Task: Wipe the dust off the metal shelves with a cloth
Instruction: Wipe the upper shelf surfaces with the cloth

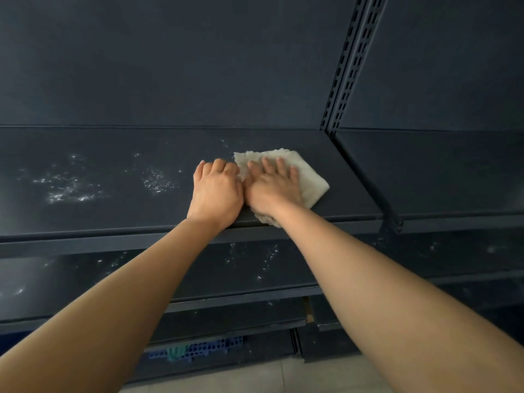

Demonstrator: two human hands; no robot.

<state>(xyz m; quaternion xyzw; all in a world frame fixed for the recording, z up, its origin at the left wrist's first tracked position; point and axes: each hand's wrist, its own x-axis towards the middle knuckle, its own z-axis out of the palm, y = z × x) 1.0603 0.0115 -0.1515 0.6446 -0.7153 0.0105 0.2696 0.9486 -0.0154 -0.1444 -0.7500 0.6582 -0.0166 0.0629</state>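
A folded off-white cloth (310,180) lies on the dark metal shelf (113,211), near its right end. My right hand (272,185) presses flat on the cloth with the fingers spread and straight. My left hand (217,191) sits just left of it, fingers curled, its fingertips at the cloth's left edge; whether they pinch the cloth I cannot tell. White dust patches (68,185) speckle the shelf to the left of both hands.
A slotted upright post (348,66) rises at the right, with another shelf section (439,171) beyond it. Lower shelves (249,262) below also carry dust specks. A blue perforated crate (198,348) sits near the tiled floor (255,375).
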